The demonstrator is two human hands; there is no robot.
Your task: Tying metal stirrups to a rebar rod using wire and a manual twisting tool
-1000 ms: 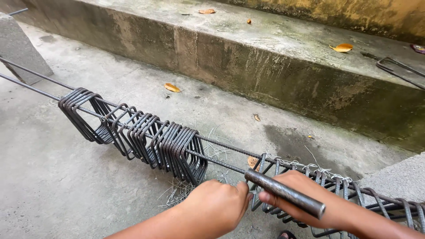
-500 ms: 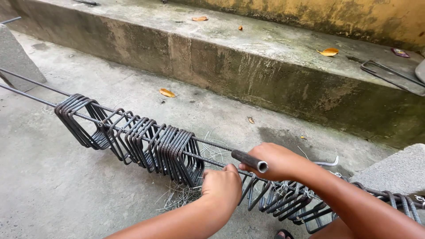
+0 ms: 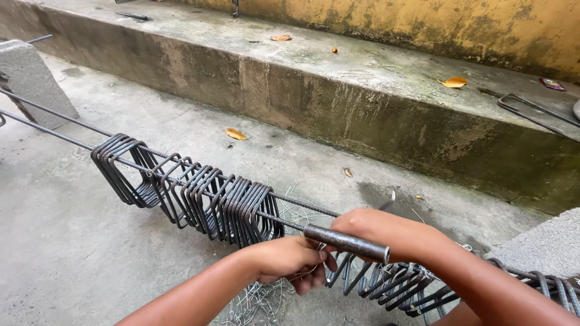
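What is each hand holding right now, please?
Left hand: closed at the rebar, contents hidden.
Right hand: closed on the metal tool.

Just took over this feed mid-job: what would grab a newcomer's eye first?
The dense bunch of square steel stirrups threaded on two long rebars, left of centre. Lower right, the right hand grips a metal tying tool beside the left hand, above loose wire scraps on the concrete floor.
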